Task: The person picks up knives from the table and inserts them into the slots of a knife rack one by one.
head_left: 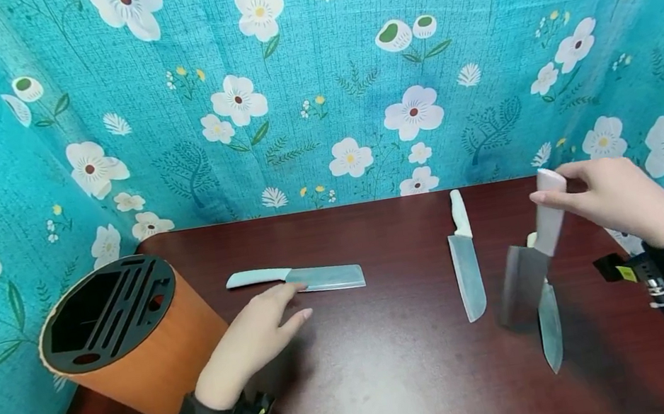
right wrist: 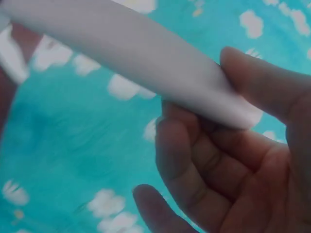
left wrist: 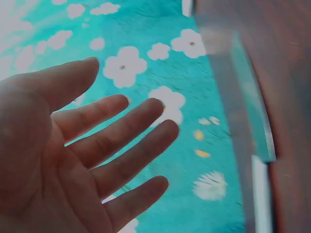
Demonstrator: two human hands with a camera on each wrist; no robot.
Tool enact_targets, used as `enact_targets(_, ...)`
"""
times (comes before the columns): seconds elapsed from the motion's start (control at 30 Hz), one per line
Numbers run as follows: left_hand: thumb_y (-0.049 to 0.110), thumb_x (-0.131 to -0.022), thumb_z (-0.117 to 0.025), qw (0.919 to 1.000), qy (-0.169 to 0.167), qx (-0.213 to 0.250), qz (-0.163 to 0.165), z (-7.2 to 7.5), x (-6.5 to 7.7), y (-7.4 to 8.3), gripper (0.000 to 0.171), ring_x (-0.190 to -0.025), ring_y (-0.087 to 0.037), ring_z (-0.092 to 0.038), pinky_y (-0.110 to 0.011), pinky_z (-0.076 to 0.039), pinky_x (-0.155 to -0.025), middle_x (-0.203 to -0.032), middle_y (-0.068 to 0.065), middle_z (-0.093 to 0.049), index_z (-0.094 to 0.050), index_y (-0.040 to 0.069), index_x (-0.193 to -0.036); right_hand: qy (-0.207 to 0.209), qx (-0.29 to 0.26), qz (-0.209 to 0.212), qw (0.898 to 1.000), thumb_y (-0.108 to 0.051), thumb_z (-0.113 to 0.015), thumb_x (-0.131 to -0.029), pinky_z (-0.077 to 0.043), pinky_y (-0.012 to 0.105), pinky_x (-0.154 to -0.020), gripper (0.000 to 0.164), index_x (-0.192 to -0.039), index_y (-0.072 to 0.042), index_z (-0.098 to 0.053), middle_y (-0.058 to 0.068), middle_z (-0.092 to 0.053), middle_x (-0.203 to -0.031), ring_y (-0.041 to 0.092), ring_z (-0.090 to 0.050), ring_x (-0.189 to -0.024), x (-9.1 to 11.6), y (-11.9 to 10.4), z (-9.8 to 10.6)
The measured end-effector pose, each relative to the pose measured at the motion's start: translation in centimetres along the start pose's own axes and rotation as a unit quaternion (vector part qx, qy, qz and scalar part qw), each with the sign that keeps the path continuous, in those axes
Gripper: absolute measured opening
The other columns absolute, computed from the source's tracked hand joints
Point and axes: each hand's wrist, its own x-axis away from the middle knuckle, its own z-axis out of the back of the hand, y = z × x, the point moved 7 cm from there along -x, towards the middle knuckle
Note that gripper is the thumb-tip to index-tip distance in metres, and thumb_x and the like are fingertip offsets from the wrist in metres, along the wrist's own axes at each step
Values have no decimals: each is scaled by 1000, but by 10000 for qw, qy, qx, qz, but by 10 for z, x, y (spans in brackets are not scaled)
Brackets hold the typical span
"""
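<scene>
Cleaver (head_left: 522,282) is hanging blade-down on the right, right hand (head_left: 623,199) pinching its handle (head_left: 550,213), and a firm pinch steering the edge clear of the slim knife (head_left: 552,335) partly behind it is looking wisest. Left hand (head_left: 257,336) is hovering near the left knife (head_left: 332,278), fingers extended, gripping nothing. We're counting four knives, the long knife (head_left: 468,276) included, and one knife block (head_left: 163,354) standing at the left.

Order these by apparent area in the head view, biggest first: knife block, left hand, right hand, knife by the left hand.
1. Knife block
2. Left hand and right hand, too alike to rank
3. Nearby knife
</scene>
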Motion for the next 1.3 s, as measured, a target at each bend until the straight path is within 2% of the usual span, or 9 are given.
enact_targets(0.17, 28, -98, -67, 9972, 533, -102, -508, 23, -10, 31, 45, -118, -23, -66, -44, -57, -95, -132, -6, -67, -59, 11, -139, 506, -129, 514, 9973, -42, -71, -94, -30, 29, -53, 36, -78, -11, -61, -1, -46, -60, 14, -42, -57, 1, -51, 10)
enact_targets(0.33, 27, -97, -69, 9891, 1150, -120, -914, 46, -19, 64, 45, -117, -18, -65, -39, -57, -95, -127, -1, -68, -59, 15, -139, 797, -372, 927, 9918, -39, -77, -90, -31, 29, -52, 30, -76, -17, -61, -2, -46, -59, 13, -41, -55, 2, -100, 9)
enact_targets(0.53, 30, -97, -68, 9769, 1939, -45, -891, 68, -23, 99, 35, -107, -18, -68, -38, -58, -85, -116, -1, -73, -67, 15, -129, 815, -673, 1594, 9815, -41, -80, -86, -35, 27, -55, 26, -77, -22, -65, -5, -50, -62, 10, -46, -59, 9, -152, 0)
enact_targets(0.63, 33, -98, -67, 9723, 2080, 159, -1051, 75, -20, 118, 35, -108, -17, -68, -38, -57, -88, -114, 0, -73, -68, 15, -128, 761, -901, 1898, 9747, -40, -82, -84, -39, 26, -57, 22, -83, -22, -70, -8, -58, -67, 9, -50, -63, 13, -172, -8)
enact_targets(0.8, 37, -93, -73, 9590, 2191, 56, -1798, 76, -6, 147, 46, -104, -13, -68, -32, -58, -85, -112, 1, -73, -67, 15, -132, 962, -1075, 2470, 9582, -37, -86, -79, -43, 24, -59, 25, -89, -18, -73, -9, -64, -73, 5, -52, -65, 22, -197, -16)
enact_targets(0.9, 37, -88, -79, 9463, 2393, -67, -2171, 77, 3, 158, 48, -94, -9, -66, -26, -57, -77, -105, 3, -74, -68, 13, -129, 1075, -1182, 2747, 9482, -35, -88, -77, -45, 23, -62, 27, -92, -17, -74, -9, -67, -78, 4, -54, -69, 29, -207, -18)
enact_targets(1.0, 34, -86, -81, 9376, 2568, -74, -2345, 78, 8, 164, 44, -85, -7, -63, -23, -54, -72, -97, 5, -73, -71, 13, -123, 1145, -1241, 2901, 9420, -29, -88, -78, -45, 23, -62, 23, -92, -16, -74, -8, -69, -79, 4, -55, -71, 33, -214, -19)
enact_targets(1.13, 29, -87, -80, 9312, 2722, 35, -2425, 79, 9, 166, 36, -84, -8, -64, -23, -54, -71, -94, 4, -74, -72, 12, -117, 1228, -1241, 2960, 9391, -22, -88, -78, -43, 22, -60, 18, -87, -17, -73, -8, -67, -76, 3, -52, -68, 35, -220, -20)
enact_targets(1.3, 27, -87, -80, 9254, 2900, 38, -2439, 80, 11, 165, 30, -85, -10, -67, -25, -56, -73, -94, 2, -75, -74, 11, -112, 1215, -1290, 2866, 9415, -24, -86, -80, -39, 21, -58, 17, -81, -18, -70, -9, -60, -68, 2, -47, -64, 33, -222, -21)
